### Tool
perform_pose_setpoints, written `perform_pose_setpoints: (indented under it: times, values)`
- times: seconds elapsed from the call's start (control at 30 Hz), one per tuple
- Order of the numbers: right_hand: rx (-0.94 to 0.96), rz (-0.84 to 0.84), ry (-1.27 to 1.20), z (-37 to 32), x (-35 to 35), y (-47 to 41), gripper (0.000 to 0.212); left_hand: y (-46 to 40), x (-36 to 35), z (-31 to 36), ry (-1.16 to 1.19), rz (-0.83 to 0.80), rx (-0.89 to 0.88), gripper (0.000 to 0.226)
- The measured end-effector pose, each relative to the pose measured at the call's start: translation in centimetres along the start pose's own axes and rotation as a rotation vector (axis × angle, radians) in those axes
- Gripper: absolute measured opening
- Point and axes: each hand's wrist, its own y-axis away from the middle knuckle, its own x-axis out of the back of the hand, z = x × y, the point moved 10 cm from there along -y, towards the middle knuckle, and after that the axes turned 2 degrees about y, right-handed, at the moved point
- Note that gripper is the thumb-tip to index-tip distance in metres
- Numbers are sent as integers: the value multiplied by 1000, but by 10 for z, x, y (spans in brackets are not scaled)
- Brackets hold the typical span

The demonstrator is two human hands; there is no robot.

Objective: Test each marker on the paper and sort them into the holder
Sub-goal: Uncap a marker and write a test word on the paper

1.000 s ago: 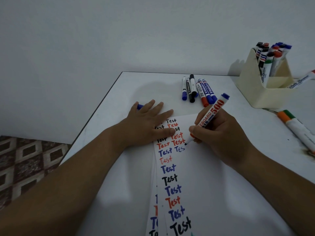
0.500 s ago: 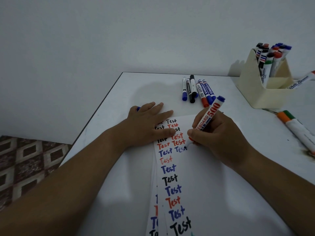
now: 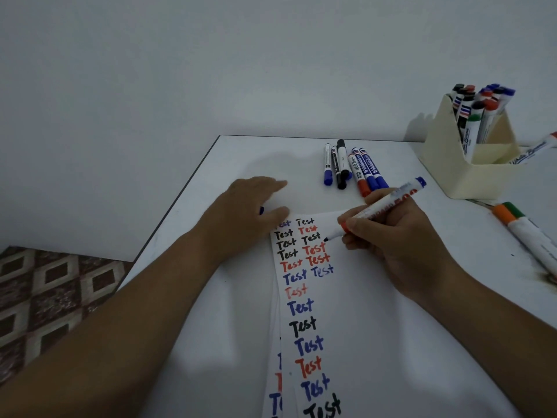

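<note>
My right hand grips an uncapped white marker with a blue end, its tip lifted just above the paper. The paper carries rows of "Test" in black, red and blue. My left hand hovers at the paper's top left corner, fingers curled over a small blue cap. Several capped markers lie side by side behind the paper. A cream holder at the back right stands full of several markers.
An orange and a green marker lie at the right on the white table. Another marker lies behind the holder. The table's left edge drops to a patterned floor. A plain wall stands behind.
My right hand finished the blue word and lifted the marker up and to the right. My left hand came off the paper, its fingers now curled near the blue cap.
</note>
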Motion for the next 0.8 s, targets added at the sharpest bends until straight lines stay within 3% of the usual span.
perform_pose_setpoints:
  times: [0.2, 0.37, 0.53, 0.8]
  values:
    - [-58, -31, -235, 3, -1, -2, 15, -3, 15, -30, -58, 64, 129, 36]
    - [-49, -9, -196, 4, 3, -3, 10, -6, 18, -34, -48, 119, 158, 22]
    - [-64, 20, -182, 6, 6, -4, 13, -3, 22, -36, -36, 92, 192, 38]
    - [-62, 50, -294, 3, 9, -5, 19, -3, 20, -42, -27, 60, 96, 33]
